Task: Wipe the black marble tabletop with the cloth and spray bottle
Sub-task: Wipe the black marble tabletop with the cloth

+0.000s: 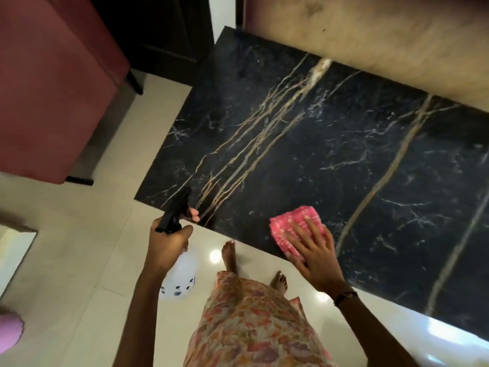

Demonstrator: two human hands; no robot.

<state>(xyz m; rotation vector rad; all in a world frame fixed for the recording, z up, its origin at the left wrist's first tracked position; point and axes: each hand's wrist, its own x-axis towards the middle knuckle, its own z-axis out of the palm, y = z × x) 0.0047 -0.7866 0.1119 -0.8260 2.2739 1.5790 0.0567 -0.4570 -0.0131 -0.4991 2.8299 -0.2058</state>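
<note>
The black marble tabletop (304,144) with gold and white veins fills the middle and right of the head view. A folded pink cloth (291,221) lies near its front edge. My right hand (315,255) presses flat on the cloth with fingers spread. My left hand (169,245) grips the neck of a clear spray bottle (182,274) with a black trigger head, held over the floor just off the table's near left corner, nozzle pointing toward the tabletop.
A dark red upholstered chair (53,88) stands left of the table. A beige wall or panel (370,35) runs along the table's far edge. Glossy cream floor tiles (92,260) lie below, with my bare feet near the table edge.
</note>
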